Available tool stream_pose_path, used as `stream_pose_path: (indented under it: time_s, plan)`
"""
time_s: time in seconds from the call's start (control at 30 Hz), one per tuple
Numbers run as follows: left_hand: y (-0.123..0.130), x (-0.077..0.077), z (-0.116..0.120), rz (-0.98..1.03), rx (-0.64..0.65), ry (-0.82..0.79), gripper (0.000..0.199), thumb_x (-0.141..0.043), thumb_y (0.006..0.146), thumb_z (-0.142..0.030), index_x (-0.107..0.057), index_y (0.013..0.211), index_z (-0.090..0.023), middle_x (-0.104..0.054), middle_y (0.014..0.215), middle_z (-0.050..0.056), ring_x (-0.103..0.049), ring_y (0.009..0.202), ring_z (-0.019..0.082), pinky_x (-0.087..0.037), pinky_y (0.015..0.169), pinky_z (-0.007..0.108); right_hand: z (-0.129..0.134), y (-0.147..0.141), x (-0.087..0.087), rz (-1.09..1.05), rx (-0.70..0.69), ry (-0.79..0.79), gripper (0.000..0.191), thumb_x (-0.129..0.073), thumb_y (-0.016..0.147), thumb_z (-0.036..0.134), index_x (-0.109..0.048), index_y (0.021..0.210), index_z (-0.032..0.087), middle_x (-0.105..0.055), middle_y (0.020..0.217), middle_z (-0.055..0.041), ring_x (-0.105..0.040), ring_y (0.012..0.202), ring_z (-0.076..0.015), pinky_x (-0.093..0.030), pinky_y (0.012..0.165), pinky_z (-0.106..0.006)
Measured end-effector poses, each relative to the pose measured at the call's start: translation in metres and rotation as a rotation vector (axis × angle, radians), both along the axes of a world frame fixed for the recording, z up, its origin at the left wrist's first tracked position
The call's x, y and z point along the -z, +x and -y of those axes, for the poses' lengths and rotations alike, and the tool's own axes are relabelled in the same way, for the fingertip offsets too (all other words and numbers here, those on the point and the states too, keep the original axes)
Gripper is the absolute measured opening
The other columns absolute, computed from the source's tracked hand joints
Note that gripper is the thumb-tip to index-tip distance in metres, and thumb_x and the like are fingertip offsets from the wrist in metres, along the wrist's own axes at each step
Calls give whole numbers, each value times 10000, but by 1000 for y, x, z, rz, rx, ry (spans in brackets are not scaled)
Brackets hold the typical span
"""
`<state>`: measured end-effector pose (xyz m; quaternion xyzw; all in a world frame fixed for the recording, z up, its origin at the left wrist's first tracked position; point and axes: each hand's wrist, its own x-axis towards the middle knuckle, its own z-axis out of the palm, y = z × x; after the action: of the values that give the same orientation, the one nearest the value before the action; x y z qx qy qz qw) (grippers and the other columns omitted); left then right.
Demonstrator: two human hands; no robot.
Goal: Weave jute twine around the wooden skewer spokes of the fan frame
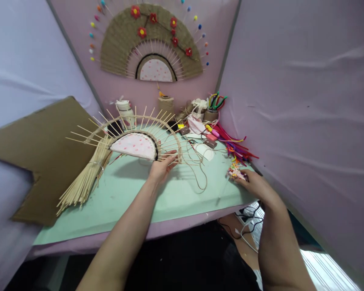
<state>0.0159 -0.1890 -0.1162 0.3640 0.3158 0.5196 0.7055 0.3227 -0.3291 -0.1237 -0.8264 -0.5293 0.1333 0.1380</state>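
Observation:
My left hand (pixel 161 169) is closed around the lower right edge of a half-round fan frame (pixel 133 144), with thin sticks spreading from its pink-spotted white centre. Twine runs in an arc across the sticks, and a loose strand of twine (pixel 205 182) trails onto the table to the right. At the table's right edge, my right hand (pixel 256 184) has its fingers closed on a small clear packet of multicoloured bits (pixel 235 172); exactly what they are is too small to tell.
A bundle of thin sticks (pixel 86 178) lies left, beside a brown cardboard sheet (pixel 48 149). At the back stand a white bottle (pixel 125 112), a twine spool (pixel 166 106) and a holder with scissors (pixel 211 115). Coloured pipe cleaners (pixel 235 145) lie right. A finished fan (pixel 118 44) hangs behind.

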Motion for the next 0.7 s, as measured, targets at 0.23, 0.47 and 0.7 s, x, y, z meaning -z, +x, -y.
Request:
stream_pose_path:
  time_s: [0.23, 0.47, 0.7]
  plan:
    - [-4, 2, -1, 62, -51, 71, 818, -816, 646, -134, -465, 1369, -289, -714, 990, 24, -698, 806, 139, -560, 706, 252, 20, -21, -20, -813, -103, 334, 404, -613, 779, 498, -679, 1013, 175, -677, 902, -85, -577, 683, -168, -430, 531, -249]
    - [-2, 0, 2, 38, -53, 97, 658, -821, 646, -175, -572, 1252, -231, -701, 1019, 39, -691, 827, 143, -553, 773, 287, -1, -117, -12, -1274, -166, 382, 496, -670, 733, 531, -661, 1002, 114, -458, 646, 22, -359, 512, -80, -284, 438, -218]
    - [1, 4, 4, 9, -83, 224, 595, -838, 636, -260, -596, 1179, -242, -696, 1044, 40, -687, 851, 165, -550, 799, 328, -5, -167, 13, -848, -188, 432, 579, -479, 859, 608, -667, 1089, 111, -500, 567, 6, -465, 531, -154, -380, 506, -272]
